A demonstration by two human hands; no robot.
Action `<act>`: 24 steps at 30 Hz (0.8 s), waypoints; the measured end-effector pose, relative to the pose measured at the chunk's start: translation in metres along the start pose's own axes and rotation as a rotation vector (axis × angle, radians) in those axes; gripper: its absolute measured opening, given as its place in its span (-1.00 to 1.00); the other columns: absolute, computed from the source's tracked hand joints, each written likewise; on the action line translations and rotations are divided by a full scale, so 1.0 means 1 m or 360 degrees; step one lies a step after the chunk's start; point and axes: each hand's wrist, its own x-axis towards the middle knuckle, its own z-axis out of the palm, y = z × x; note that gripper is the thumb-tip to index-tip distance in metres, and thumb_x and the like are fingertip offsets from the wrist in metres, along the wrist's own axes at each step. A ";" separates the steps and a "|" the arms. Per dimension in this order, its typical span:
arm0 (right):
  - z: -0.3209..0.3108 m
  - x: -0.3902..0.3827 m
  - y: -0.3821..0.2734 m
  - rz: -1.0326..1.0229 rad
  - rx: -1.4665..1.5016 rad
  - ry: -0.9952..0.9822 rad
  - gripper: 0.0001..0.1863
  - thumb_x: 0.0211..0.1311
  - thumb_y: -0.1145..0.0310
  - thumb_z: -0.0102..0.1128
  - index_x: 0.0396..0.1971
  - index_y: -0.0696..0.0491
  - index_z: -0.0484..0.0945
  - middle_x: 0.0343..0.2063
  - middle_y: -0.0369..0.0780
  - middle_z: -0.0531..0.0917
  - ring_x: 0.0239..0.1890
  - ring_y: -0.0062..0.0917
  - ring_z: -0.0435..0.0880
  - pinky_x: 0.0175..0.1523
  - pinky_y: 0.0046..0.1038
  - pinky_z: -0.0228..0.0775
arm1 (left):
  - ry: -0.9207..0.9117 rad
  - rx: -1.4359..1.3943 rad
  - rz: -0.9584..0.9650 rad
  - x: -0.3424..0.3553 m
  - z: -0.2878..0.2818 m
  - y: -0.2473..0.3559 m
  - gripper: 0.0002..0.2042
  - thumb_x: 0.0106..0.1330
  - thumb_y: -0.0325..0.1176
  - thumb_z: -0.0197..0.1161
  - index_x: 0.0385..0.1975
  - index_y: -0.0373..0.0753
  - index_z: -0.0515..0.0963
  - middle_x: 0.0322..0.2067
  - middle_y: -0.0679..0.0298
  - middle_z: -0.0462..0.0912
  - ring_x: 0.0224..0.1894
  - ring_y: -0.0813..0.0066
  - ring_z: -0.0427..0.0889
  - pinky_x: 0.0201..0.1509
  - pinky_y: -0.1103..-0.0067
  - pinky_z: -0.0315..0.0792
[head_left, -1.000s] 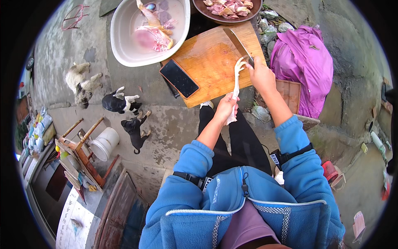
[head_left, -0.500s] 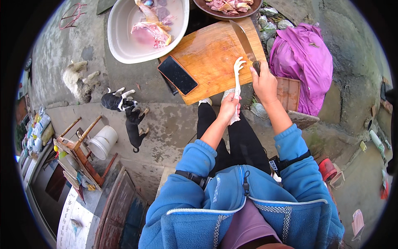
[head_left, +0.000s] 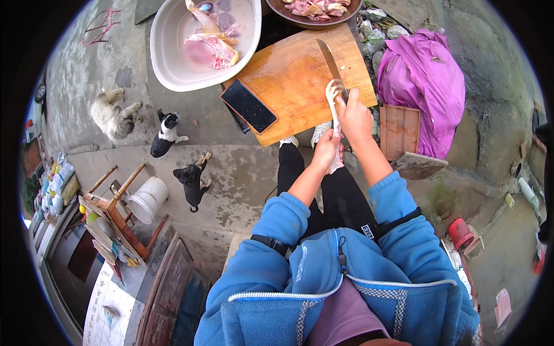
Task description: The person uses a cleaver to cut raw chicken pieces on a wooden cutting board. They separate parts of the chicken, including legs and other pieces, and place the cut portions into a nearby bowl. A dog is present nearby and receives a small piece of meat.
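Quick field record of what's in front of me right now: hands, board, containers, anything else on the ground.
left hand: grips the lower end of a pale strip of meat
right hand: holds a cleaver, blade over the board
cutting board: wooden, with a dark phone on its near left corner
white basin: raw poultry pieces inside
brown bowl: cut meat
ground left: three small animals
right: magenta cloth

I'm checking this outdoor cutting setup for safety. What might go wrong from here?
The right hand works the knife on a pale strip of meat that the left hand pulls taut, so a slip might cut fingers. The phone on the cutting board may get wet. Three small animals, one at, stand near the open basin of meat.
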 end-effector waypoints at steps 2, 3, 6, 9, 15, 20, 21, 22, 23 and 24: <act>-0.002 0.003 0.002 0.0007 -0.0031 0.0002 -0.63 0.23 0.11 0.01 -0.21 0.10 0.24 -0.52 0.06 0.60 -0.49 0.01 0.59 -0.39 -0.04 0.40 | -0.0042 -0.0081 -0.0029 0.000 0.000 0.000 -0.90 0.38 -0.31 -0.09 -0.27 -0.14 0.35 -0.63 0.40 0.36 -0.67 0.59 0.35 -0.64 0.61 0.31; -0.007 0.003 0.003 -0.0024 0.0060 0.0081 -0.64 0.23 0.13 0.03 -0.18 0.10 0.27 -0.52 0.06 0.59 -0.49 0.00 0.59 -0.42 -0.08 0.40 | -0.0056 -0.0072 -0.0007 -0.001 -0.001 -0.002 -0.89 0.39 -0.29 -0.09 -0.28 -0.12 0.35 -0.63 0.40 0.36 -0.67 0.59 0.36 -0.64 0.61 0.30; -0.023 0.000 0.005 -0.0102 0.0184 0.0239 -0.65 0.22 0.17 0.07 -0.15 0.10 0.31 -0.52 0.04 0.59 -0.50 -0.02 0.59 -0.45 -0.13 0.40 | -0.0023 -0.0084 -0.0059 0.001 -0.002 -0.004 -0.92 0.38 -0.32 -0.11 -0.28 -0.12 0.34 -0.63 0.40 0.36 -0.67 0.59 0.36 -0.65 0.61 0.31; -0.025 -0.005 -0.002 -0.0313 0.0462 0.0609 -0.66 0.21 0.21 0.09 -0.15 0.13 0.32 -0.53 0.02 0.59 -0.50 -0.04 0.59 -0.47 -0.15 0.41 | -0.0034 -0.0089 -0.0046 0.005 -0.002 -0.006 -0.92 0.37 -0.33 -0.11 -0.26 -0.12 0.33 -0.63 0.39 0.36 -0.67 0.59 0.36 -0.66 0.61 0.31; -0.004 0.002 -0.005 0.0049 -0.0021 -0.0058 -0.66 0.24 0.15 -0.01 -0.25 0.12 0.23 -0.56 0.06 0.59 -0.46 0.02 0.59 -0.37 -0.05 0.41 | -0.0074 -0.0092 -0.0017 0.003 -0.002 -0.005 -0.91 0.39 -0.32 -0.12 -0.26 -0.12 0.33 -0.63 0.39 0.35 -0.67 0.57 0.35 -0.65 0.59 0.32; -0.013 -0.004 0.016 0.0126 0.0086 0.0163 -0.68 0.23 0.17 0.03 -0.22 0.09 0.26 -0.56 0.06 0.59 -0.49 0.00 0.59 -0.42 -0.06 0.39 | -0.0128 -0.0287 -0.0063 -0.004 -0.005 -0.001 -0.91 0.39 -0.31 -0.11 -0.26 -0.12 0.33 -0.63 0.37 0.35 -0.65 0.56 0.35 -0.62 0.59 0.32; -0.015 -0.006 0.018 0.0053 0.0189 0.0315 -0.67 0.22 0.18 0.06 -0.17 0.09 0.28 -0.56 0.05 0.59 -0.50 0.00 0.59 -0.45 -0.08 0.40 | -0.0142 -0.0306 -0.0083 -0.004 -0.004 -0.001 -0.92 0.38 -0.33 -0.12 -0.25 -0.13 0.31 -0.63 0.37 0.35 -0.65 0.56 0.35 -0.62 0.58 0.32; -0.015 -0.009 0.019 -0.0039 0.0202 0.0368 -0.66 0.22 0.17 0.06 -0.16 0.09 0.29 -0.55 0.05 0.59 -0.50 0.00 0.59 -0.45 -0.09 0.40 | -0.0181 -0.0306 -0.0030 -0.003 -0.003 0.000 -0.92 0.38 -0.34 -0.12 -0.24 -0.13 0.31 -0.63 0.37 0.35 -0.65 0.55 0.35 -0.62 0.58 0.32; -0.016 -0.012 0.019 -0.0069 0.0208 0.0362 -0.66 0.22 0.17 0.06 -0.15 0.09 0.29 -0.55 0.05 0.59 -0.50 0.00 0.59 -0.46 -0.10 0.40 | -0.0191 -0.0303 -0.0011 -0.002 -0.002 0.000 -0.92 0.37 -0.34 -0.12 -0.23 -0.13 0.30 -0.62 0.37 0.35 -0.65 0.55 0.35 -0.61 0.58 0.32; -0.015 -0.014 0.017 -0.0117 0.0224 0.0360 -0.65 0.22 0.17 0.06 -0.14 0.09 0.30 -0.55 0.04 0.60 -0.50 0.00 0.59 -0.46 -0.11 0.40 | -0.0221 -0.0299 0.0013 0.000 0.000 0.000 -0.92 0.37 -0.35 -0.12 -0.23 -0.13 0.30 -0.62 0.37 0.36 -0.65 0.55 0.35 -0.61 0.58 0.32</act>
